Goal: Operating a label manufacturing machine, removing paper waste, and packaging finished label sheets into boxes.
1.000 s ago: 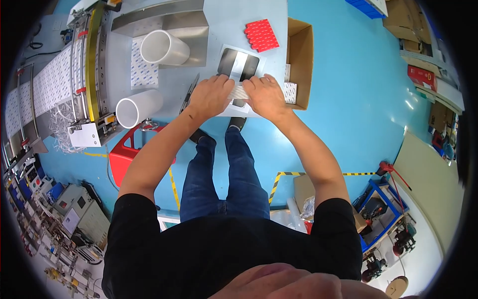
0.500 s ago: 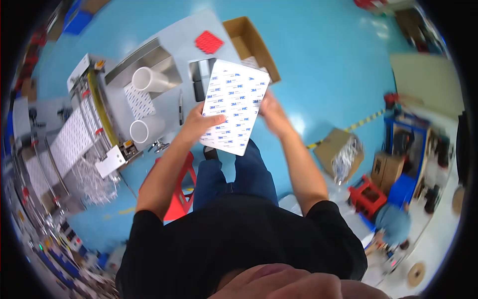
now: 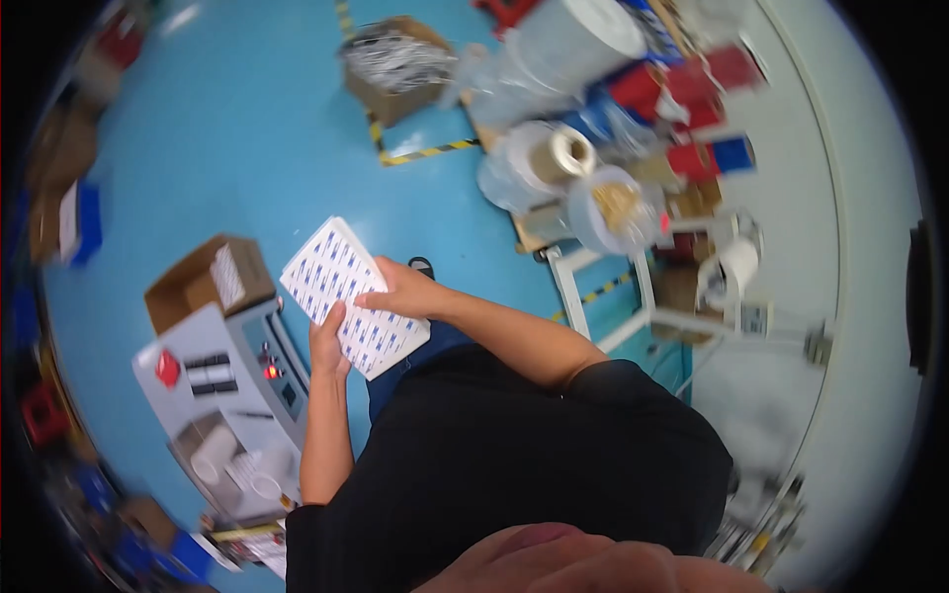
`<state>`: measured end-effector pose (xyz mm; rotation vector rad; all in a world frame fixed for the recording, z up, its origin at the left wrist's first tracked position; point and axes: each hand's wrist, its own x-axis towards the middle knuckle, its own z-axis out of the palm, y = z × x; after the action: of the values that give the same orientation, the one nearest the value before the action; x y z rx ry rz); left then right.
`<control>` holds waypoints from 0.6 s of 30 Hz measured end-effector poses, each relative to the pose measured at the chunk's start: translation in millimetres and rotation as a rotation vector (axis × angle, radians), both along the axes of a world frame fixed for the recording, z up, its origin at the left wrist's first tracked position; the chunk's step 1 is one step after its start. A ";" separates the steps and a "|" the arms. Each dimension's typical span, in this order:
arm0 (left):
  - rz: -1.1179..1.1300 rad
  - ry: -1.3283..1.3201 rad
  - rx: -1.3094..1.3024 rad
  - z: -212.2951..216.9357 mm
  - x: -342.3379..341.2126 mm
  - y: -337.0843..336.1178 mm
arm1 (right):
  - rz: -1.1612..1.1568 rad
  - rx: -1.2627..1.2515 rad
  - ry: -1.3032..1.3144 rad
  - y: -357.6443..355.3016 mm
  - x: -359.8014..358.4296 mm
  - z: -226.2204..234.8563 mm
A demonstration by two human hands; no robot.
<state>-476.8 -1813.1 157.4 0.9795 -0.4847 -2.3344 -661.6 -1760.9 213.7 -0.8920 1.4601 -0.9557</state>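
A stack of white sheets (image 3: pixel 341 287) with a repeating blue print is held in front of my body, tilted. My left hand (image 3: pixel 328 341) grips its lower left edge, thumb on top and fingers underneath. From the right, my right hand (image 3: pixel 403 289) closes on the opposite edge, its thumb lying across the printed face. The fingers below the stack are hidden. Slightly offset layers show along the upper left edge.
An open cardboard box (image 3: pixel 178 302) adjoins a grey machine table (image 3: pixel 222 415) carrying white rolls (image 3: pixel 215 453) on my left. Large wrapped rolls (image 3: pixel 573 49), a white frame (image 3: pixel 618 329) and a carton of silvery scrap (image 3: pixel 395 99) stand to the right and ahead.
My body has turned right, so the machine table now lies at lower left and wrapped rolls have come into view. The stack stays in both hands; my right thumb now rests on its face.
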 end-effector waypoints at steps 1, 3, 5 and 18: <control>-0.081 0.004 -0.005 -2.0 -18.6 7.1 | -0.081 -0.005 0.004 20.3 -24.3 5.7; -0.147 0.098 0.032 -3.4 -51.9 24.9 | -0.180 0.063 -0.331 73.8 -81.7 21.2; -0.222 0.107 0.045 1.1 -79.9 36.1 | -0.478 -0.044 -0.234 147.9 -152.5 -8.4; -0.217 -0.044 0.015 27.7 -251.3 120.4 | -1.335 -0.209 -0.714 445.2 -520.3 -168.2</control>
<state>-728.1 -1692.7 185.2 1.0325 -0.6202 -2.5152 -1181.9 -1315.7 45.5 0.4711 1.1988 -2.1274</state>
